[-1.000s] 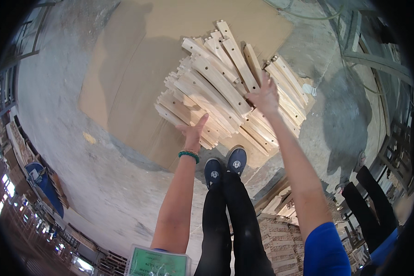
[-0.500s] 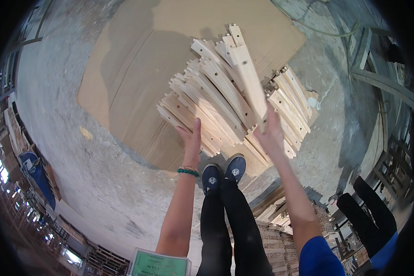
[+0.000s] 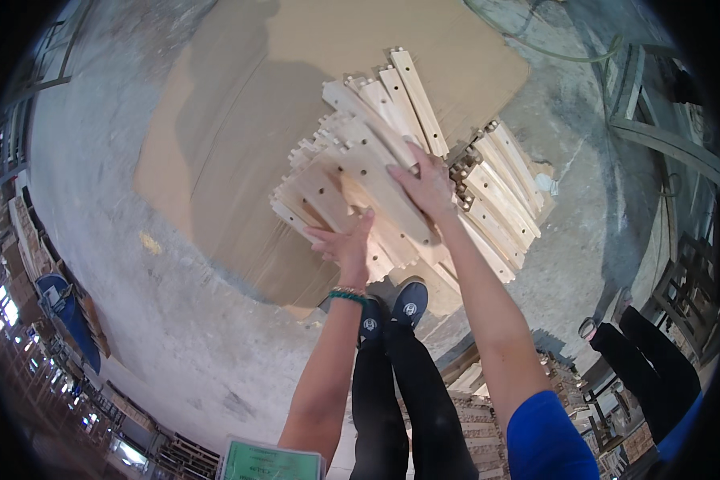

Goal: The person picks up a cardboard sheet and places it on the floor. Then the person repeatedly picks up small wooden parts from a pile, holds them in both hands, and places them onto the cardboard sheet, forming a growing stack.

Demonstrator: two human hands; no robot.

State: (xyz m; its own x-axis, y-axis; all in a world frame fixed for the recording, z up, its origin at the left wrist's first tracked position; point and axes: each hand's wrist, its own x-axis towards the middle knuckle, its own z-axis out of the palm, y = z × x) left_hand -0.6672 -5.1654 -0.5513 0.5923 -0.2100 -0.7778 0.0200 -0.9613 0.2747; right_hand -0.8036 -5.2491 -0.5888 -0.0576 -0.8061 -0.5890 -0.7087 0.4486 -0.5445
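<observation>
Pale wooden slats [image 3: 376,172] with round holes and small pegs at their ends lie side by side in a slanting pile. My right hand [image 3: 428,188] is closed on the near end of a wooden slat [image 3: 360,108] at the pile's right side. Against the near left part of the pile rests my left hand [image 3: 346,244], its fingers spread and thumb raised. Beyond my right hand, a few more slats [image 3: 414,96] stick out farther from me. A second group of slats [image 3: 500,196] lies to the right.
A large brown cardboard sheet [image 3: 224,160] lies under the pile on the concrete floor [image 3: 96,200]. My shoes [image 3: 409,302] stand close to its near edge. Wooden frames [image 3: 668,148] are at the right, and another person's legs [image 3: 648,360] show at lower right.
My right hand has moved left and away from me, and the slat it held raised is now lower, against the pile. My left hand has shifted slightly right.
</observation>
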